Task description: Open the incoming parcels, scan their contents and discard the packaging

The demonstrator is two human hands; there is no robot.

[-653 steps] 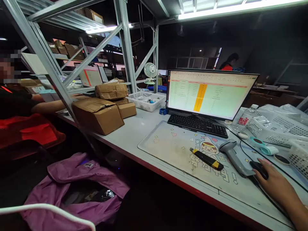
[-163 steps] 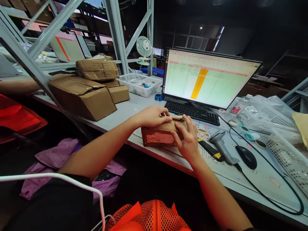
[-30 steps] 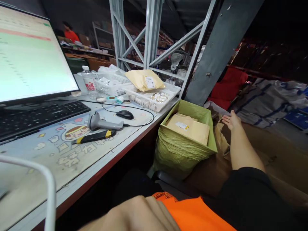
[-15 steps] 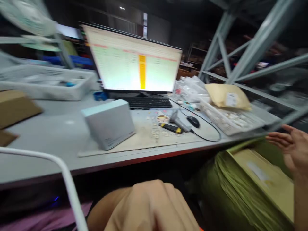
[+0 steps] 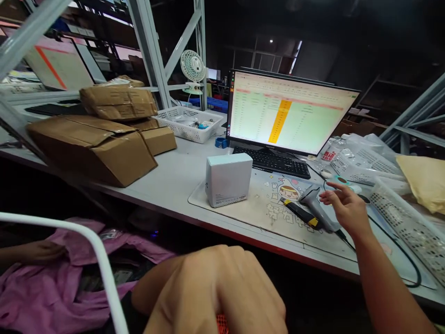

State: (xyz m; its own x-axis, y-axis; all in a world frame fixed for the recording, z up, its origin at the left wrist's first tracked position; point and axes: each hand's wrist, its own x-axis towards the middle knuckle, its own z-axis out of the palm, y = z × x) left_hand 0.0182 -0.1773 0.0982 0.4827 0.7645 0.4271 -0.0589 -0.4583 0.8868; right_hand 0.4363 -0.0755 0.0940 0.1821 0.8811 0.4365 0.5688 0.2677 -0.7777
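My right hand (image 5: pixel 346 208) is open, its fingers apart, reaching over the mat just right of a grey barcode scanner (image 5: pixel 318 206); nothing is in it. Beside the scanner lies a black and yellow utility knife (image 5: pixel 301 213). Close to the camera, at the bottom middle, my left hand (image 5: pixel 222 287) is curled with its knuckles up. Its fingertips are hidden, so what they hold, if anything, does not show. A patch of orange-red mesh (image 5: pixel 222 323) shows below it. A white box (image 5: pixel 229 181) with a pale blue top stands upright on the desk mat (image 5: pixel 257 215).
A monitor (image 5: pixel 292 111) and keyboard (image 5: pixel 274 162) stand behind the box. Cardboard boxes (image 5: pixel 93 144) and a white basket (image 5: pixel 191 123) are left, another basket (image 5: pixel 410 227) right. A white curved tube (image 5: pixel 100 260) crosses lower left. Another person's hand (image 5: pixel 41 250) rests on pink cloth (image 5: pixel 52 292).
The view has swung left, bringing the cardboard boxes into sight. My right hand has moved from beyond the desk's right end, above a green sack, to beside the scanner. My left hand stays curled.
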